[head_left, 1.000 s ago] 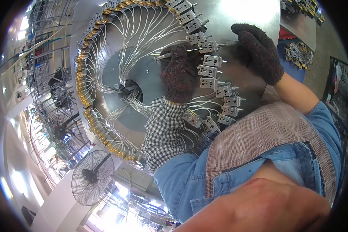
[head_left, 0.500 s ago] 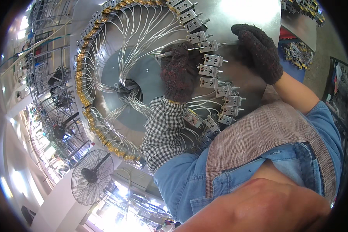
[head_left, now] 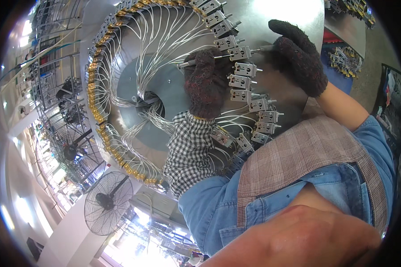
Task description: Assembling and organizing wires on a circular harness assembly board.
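My left hand, in a dark knitted glove, is closed around a slim metal rod-shaped tool. The tool's thin end points right, to a small metal switch box with a short shaft. Across from it, my right hand, gloved too, is beside that shaft. One upper finger lifts away from the others. A grey cylindrical piece lies between the shaft and the right glove; its far end is hidden in the fingers. More such boxes line the right side of the ring, with white wires behind them.
The ring rests on a round metal table. Brass-coloured fittings follow its left rim, their wires gathering at a dark central hole. A standing fan is at lower left. Another wired bundle lies at upper right.
My right hand's upper finger has lifted and spread from the others. My left hand and its tool stay nearly in place, shifted slightly left.
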Demonstrator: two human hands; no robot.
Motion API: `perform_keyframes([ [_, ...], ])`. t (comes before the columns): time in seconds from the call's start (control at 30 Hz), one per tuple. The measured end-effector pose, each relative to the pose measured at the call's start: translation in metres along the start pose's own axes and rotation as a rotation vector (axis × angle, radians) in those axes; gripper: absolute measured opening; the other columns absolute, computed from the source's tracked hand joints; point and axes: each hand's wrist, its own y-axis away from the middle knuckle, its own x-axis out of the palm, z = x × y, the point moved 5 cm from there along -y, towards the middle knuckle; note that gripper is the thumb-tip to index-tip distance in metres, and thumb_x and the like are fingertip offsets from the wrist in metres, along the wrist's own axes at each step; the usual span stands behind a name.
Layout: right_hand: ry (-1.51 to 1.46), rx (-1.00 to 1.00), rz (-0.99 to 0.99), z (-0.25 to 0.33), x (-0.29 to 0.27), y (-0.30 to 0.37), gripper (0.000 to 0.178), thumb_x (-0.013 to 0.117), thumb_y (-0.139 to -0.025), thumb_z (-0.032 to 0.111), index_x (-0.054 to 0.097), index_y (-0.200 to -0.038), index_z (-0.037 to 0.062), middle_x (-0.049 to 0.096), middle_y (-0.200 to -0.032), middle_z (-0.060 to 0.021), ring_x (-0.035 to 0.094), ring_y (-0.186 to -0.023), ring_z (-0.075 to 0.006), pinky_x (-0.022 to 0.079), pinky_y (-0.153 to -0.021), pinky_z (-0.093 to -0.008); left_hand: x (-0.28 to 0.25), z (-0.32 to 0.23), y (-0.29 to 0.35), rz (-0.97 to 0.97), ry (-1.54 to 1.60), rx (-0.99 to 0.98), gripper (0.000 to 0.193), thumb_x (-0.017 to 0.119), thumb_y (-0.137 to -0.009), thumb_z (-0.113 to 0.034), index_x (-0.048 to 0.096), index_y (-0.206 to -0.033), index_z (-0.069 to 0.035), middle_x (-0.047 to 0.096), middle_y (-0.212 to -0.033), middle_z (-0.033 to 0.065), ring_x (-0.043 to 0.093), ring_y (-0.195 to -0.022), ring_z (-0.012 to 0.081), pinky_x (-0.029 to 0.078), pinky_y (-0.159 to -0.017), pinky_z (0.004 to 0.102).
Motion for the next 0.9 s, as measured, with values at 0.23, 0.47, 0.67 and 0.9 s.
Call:
perform_keyframes([
  [0.23, 0.044, -0.037, 0.045, -0.006, -0.011, 0.009, 0.037, 0.052, -0.089, 0.017, 0.049, -0.124, 0.004, 0.055, -0.075, -0.0049, 0.052, -0.064, -0.0107, 0.045, -0.055, -0.0252, 0.008, -0.003, 0.004, 0.09, -0.056, 0.061, 0.019, 0.052, -0.092, -0.015, 0.051, -0.104, 0.0, 0.061, -0.096, 0.0168, 0.064, -0.086, 0.0304, 0.055, -0.075, 0.0416],
  [0.47, -0.103, 0.043, -0.007, -0.023, -0.018, 0.045, 0.037, 0.05, -0.092, 0.018, 0.046, -0.125, 0.0025, 0.057, -0.076, -0.0081, 0.054, -0.061, -0.0127, 0.046, -0.054, -0.0259, 0.003, -0.021, 0.025, 0.045, -0.369, 0.135, 0.018, 0.051, -0.092, -0.015, 0.052, -0.102, 0.001, 0.061, -0.102, 0.0191, 0.062, -0.095, 0.0312, 0.054, -0.082, 0.0398],
  [0.67, -0.073, 0.09, -0.017, -0.029, -0.015, 0.057, 0.037, 0.051, -0.092, 0.018, 0.046, -0.126, 0.0035, 0.059, -0.079, -0.0097, 0.055, -0.062, -0.0139, 0.048, -0.056, -0.0275, 0.006, -0.025, 0.036, 0.149, -0.825, 0.473, 0.017, 0.052, -0.092, -0.013, 0.051, -0.104, -0.001, 0.06, -0.103, 0.017, 0.061, -0.096, 0.0316, 0.054, -0.082, 0.0408],
  [0.9, -0.106, 0.128, -0.069, -0.037, -0.01, 0.057, 0.038, 0.052, -0.092, 0.021, 0.046, -0.126, 0.005, 0.061, -0.083, -0.011, 0.058, -0.068, -0.0148, 0.05, -0.06, -0.0285, -0.001, -0.012, 0.024, 0.14, -0.298, 0.242, 0.014, 0.052, -0.089, -0.007, 0.051, -0.102, -0.001, 0.06, -0.101, 0.0174, 0.062, -0.094, 0.0304, 0.054, -0.083, 0.0425],
])
